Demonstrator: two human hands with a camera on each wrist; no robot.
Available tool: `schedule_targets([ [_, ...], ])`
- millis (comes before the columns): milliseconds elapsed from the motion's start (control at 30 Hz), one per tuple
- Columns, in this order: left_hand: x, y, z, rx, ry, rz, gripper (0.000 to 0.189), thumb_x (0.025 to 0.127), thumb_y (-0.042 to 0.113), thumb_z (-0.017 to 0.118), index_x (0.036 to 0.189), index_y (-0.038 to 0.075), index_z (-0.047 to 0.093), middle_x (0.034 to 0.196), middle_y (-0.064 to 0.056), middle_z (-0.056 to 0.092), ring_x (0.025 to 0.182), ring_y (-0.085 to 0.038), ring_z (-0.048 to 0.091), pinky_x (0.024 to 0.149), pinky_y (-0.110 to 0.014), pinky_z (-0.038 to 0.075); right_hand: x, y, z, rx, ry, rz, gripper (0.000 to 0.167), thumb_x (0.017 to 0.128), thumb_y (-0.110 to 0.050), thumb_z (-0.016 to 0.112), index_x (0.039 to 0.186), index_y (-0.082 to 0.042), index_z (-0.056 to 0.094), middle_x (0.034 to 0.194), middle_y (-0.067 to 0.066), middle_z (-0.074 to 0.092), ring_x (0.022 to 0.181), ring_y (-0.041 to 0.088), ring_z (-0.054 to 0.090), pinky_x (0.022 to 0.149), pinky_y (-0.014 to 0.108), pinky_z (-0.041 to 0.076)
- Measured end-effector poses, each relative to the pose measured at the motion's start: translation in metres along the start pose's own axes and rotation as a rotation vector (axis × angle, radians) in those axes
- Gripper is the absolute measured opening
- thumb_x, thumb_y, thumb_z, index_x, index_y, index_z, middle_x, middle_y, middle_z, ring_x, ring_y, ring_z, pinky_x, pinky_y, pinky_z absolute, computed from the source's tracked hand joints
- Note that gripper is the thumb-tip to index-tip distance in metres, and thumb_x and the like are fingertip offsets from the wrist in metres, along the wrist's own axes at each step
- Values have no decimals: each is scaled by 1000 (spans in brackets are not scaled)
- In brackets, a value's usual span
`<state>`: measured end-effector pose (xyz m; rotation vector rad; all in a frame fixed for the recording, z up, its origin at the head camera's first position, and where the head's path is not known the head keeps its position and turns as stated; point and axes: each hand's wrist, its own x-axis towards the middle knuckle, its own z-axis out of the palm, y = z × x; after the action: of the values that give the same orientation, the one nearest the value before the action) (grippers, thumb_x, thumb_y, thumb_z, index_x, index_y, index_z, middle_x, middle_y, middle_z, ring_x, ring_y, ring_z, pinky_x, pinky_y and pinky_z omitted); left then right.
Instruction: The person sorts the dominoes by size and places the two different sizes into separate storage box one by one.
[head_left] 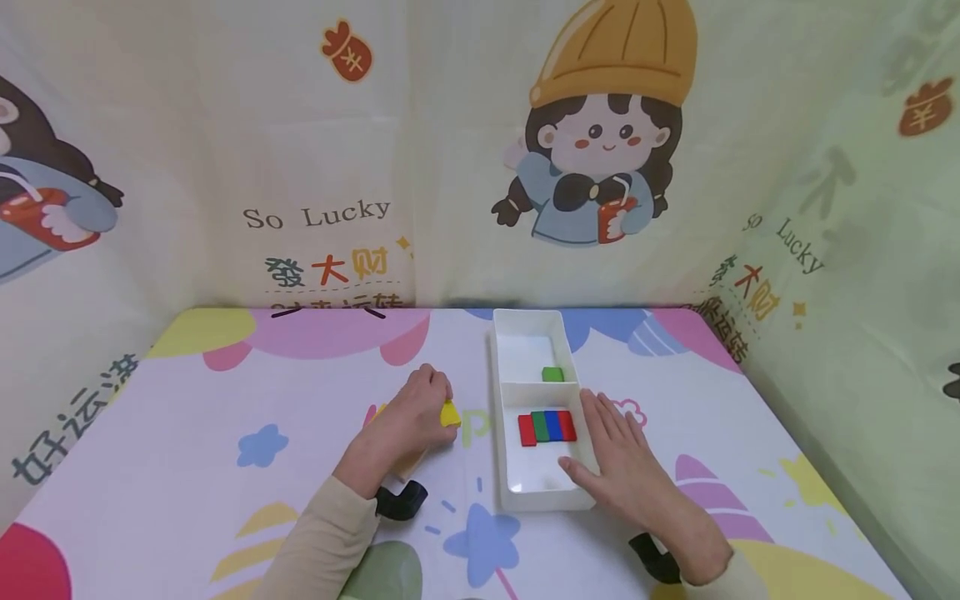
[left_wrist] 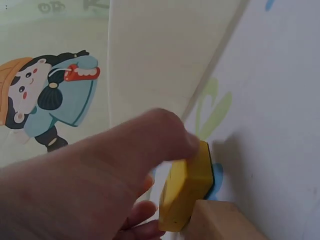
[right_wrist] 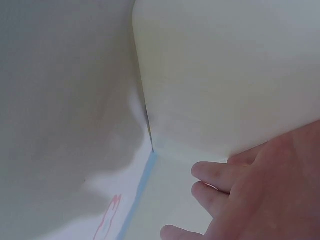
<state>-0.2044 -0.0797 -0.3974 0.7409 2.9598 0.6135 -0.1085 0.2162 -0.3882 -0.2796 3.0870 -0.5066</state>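
My left hand [head_left: 411, 421] pinches a yellow block [head_left: 450, 414] between thumb and fingers, just left of the white divided box [head_left: 547, 501]. In the left wrist view the yellow block [left_wrist: 186, 187] shows its flat faces beside a light wooden piece [left_wrist: 225, 220]. Part of that wooden piece [head_left: 408, 465] sticks out beneath my left hand. Along the box's right wall lies my right hand [head_left: 630, 467], fingers straight, with the thumb over the near compartment. Red, green and blue blocks [head_left: 553, 426] form a row in that compartment, and a light green block [head_left: 552, 375] sits in the far one.
A patterned tabletop [head_left: 300, 400] with colourful prints lies under everything. Printed cloth [head_left: 450, 167] hangs upright behind it and at both sides. Black curved pieces [head_left: 401, 501] sit by both wrists.
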Motion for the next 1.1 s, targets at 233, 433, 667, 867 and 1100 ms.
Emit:
schedule_targets([
  [233,-1,2,4,-6,17,-37,43,79,33,81,96,5,53,91,-6,46,87,-20,44,80,-32,45,-1,2,1,-3,-7,0,96,90,-60,56,159,-11,11,165,15,19,151,41,16,118,67,12],
  [433,-1,4,5,-57,-43,-46,40,77,27,80,102,8,55,97,-3,47,94,-18,45,82,-30,49,-2,4,3,1,-4,-7,96,90,-60,56,159,-11,11,165,16,19,151,42,16,118,68,12],
  [667,-3,4,4,-76,-63,-29,39,78,25,82,102,11,54,99,-1,46,97,-16,44,84,-30,50,-2,4,2,-5,-7,-6,96,90,-60,55,160,-12,9,165,15,18,151,42,15,118,67,12],
  [867,-3,3,6,-53,-29,38,42,76,29,83,97,7,54,95,-3,45,93,-19,42,82,-31,47,-2,5,2,-6,-16,-2,96,90,-59,55,160,-11,10,165,16,18,151,42,16,118,67,12],
  [1100,-4,4,8,3,-13,49,47,77,32,84,101,6,53,94,-4,45,92,-20,42,84,-33,45,-2,6,6,-16,-9,-1,97,89,-58,58,160,-11,10,165,16,19,151,42,16,118,67,13],
])
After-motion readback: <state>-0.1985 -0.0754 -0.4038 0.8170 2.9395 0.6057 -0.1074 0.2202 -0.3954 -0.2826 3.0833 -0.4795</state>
